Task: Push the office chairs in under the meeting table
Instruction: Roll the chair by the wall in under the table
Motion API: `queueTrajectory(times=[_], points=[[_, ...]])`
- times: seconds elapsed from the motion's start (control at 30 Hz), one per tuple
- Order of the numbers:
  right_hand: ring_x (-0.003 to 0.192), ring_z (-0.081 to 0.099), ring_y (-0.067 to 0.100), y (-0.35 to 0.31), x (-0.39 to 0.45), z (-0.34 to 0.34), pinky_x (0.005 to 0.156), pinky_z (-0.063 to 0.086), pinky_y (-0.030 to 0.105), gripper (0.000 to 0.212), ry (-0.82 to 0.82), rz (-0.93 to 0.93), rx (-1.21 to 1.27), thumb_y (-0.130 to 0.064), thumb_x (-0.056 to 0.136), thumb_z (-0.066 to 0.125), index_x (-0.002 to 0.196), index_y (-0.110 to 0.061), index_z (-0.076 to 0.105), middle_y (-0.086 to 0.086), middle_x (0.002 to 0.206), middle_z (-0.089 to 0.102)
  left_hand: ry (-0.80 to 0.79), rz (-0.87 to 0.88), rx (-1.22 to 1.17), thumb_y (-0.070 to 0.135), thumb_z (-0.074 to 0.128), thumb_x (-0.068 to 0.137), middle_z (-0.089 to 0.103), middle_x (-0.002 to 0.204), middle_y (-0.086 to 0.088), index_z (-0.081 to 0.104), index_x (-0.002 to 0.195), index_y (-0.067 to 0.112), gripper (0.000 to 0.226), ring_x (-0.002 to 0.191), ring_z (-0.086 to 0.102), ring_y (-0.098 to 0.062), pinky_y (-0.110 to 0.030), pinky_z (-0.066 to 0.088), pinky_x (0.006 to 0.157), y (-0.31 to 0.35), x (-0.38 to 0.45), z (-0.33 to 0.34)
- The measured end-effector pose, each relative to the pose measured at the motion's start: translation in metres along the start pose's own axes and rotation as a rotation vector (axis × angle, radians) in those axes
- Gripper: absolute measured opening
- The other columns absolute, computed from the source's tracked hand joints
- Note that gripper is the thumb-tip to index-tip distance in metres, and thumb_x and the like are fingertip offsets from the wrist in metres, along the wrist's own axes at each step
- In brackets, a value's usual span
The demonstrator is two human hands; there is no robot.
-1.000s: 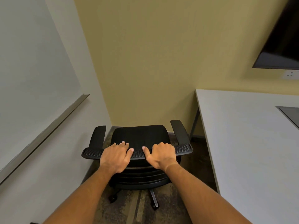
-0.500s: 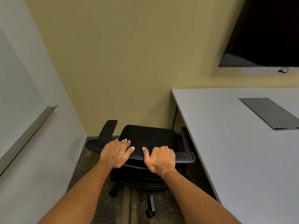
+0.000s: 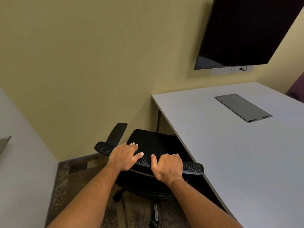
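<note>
Office chair (image 3: pixel 153 143): black, on castors, standing on the carpet at the near-left corner of the worktop (image 3: pixel 238 153). Its seat is partly under the worktop's left edge; the right armrest is hidden beneath that edge, while the left armrest (image 3: pixel 117 134) stands clear on the side away from the worktop. The backrest top rail (image 3: pixel 146 159) runs roughly parallel to the worktop's left edge, with its right end touching or just short of that edge (which of the two cannot be told from this angle).

Grip: the left hand (image 3: pixel 124 156) and right hand (image 3: pixel 169 167) sit side by side on the rail, fingers curled over its far side, thumbs along the top, clamped on the rail. The right hand is the nearer to the worktop.

Judgement: the chair lies directly ahead of both hands, and the worktop lies to the right of the chair. The coming push must therefore go rightward, across the rail's long axis, with the rail itself the part likely to meet the edge.

Beyond the worktop: a wall screen (image 3: pixel 246 32) above its far end, and a cable hatch (image 3: pixel 243 107) set into its surface.
</note>
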State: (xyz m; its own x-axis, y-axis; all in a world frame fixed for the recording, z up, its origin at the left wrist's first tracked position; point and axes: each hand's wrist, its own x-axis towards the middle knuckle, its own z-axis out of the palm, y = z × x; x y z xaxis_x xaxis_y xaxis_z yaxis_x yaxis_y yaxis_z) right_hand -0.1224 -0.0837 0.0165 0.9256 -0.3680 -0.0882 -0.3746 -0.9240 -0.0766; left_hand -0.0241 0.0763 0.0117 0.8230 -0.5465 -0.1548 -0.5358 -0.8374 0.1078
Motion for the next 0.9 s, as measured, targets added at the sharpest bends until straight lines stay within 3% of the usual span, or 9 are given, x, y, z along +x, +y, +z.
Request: queueTrajectory(times=[0.1, 0.23, 0.37, 0.53, 0.7, 0.9], points=[[0.146, 0.021, 0.041, -0.003, 0.017, -0.004, 0.12, 0.015, 0.05, 0.076, -0.083, 0.016, 0.034, -0.056, 0.098, 0.015, 0.146, -0.001, 0.036, 0.03, 0.152, 0.031, -0.023, 0.013, -0.014, 0.059, 0.029, 0.097, 0.036, 0.155, -0.005, 0.037, 0.146, 0.017, 0.065, 0.135, 0.044, -0.025, -0.041, 0.033, 0.113, -0.005, 0.026, -0.007], [0.15, 0.0, 0.034, -0.008, 0.037, -0.005, 0.122, 0.003, 0.047, 0.068, -0.115, -0.082, 0.093, -0.046, 0.101, 0.014, 0.153, -0.003, 0.012, 0.023, 0.161, 0.008, -0.033, 0.004, -0.035, 0.06, 0.032, 0.096, 0.033, 0.156, -0.005, 0.034, 0.147, 0.017, 0.067, 0.139, 0.037, -0.028, -0.043, 0.029, 0.112, -0.009, 0.052, -0.013], [0.15, -0.002, 0.034, -0.01, 0.054, -0.009, 0.123, 0.002, 0.046, 0.067, -0.154, -0.063, 0.123, -0.044, 0.102, 0.014, 0.153, -0.002, 0.007, 0.024, 0.162, 0.005, -0.053, 0.026, -0.036, 0.061, 0.03, 0.096, 0.026, 0.16, -0.002, 0.028, 0.151, 0.02, 0.068, 0.146, 0.024, -0.026, -0.04, 0.02, 0.117, -0.014, 0.074, -0.016], [0.15, 0.001, 0.035, -0.013, 0.074, -0.01, 0.123, 0.004, 0.046, 0.068, -0.146, -0.002, 0.171, -0.045, 0.102, 0.014, 0.153, -0.001, 0.008, 0.025, 0.161, 0.008, -0.04, 0.09, -0.037, 0.059, 0.032, 0.097, 0.029, 0.158, -0.001, 0.033, 0.149, 0.021, 0.065, 0.144, 0.029, -0.025, -0.038, 0.021, 0.116, -0.019, 0.102, -0.023], [0.15, 0.004, 0.035, -0.019, 0.098, -0.01, 0.123, 0.005, 0.046, 0.08, -0.151, 0.101, 0.215, -0.06, 0.098, 0.009, 0.153, -0.002, 0.009, 0.025, 0.161, 0.011, -0.045, 0.172, -0.02, 0.06, 0.032, 0.097, 0.03, 0.158, 0.001, 0.034, 0.149, 0.022, 0.064, 0.143, 0.03, -0.024, -0.037, 0.022, 0.115, -0.027, 0.136, -0.03], [0.15, 0.006, 0.035, -0.034, 0.127, -0.009, 0.122, 0.006, 0.045, 0.079, -0.134, 0.259, 0.234, -0.057, 0.099, 0.011, 0.153, 0.0, 0.009, 0.026, 0.16, 0.012, -0.066, 0.317, 0.008, 0.059, 0.031, 0.097, 0.029, 0.159, -0.001, 0.031, 0.15, 0.021, 0.065, 0.143, 0.03, -0.027, -0.039, 0.025, 0.114, -0.04, 0.185, -0.037]])
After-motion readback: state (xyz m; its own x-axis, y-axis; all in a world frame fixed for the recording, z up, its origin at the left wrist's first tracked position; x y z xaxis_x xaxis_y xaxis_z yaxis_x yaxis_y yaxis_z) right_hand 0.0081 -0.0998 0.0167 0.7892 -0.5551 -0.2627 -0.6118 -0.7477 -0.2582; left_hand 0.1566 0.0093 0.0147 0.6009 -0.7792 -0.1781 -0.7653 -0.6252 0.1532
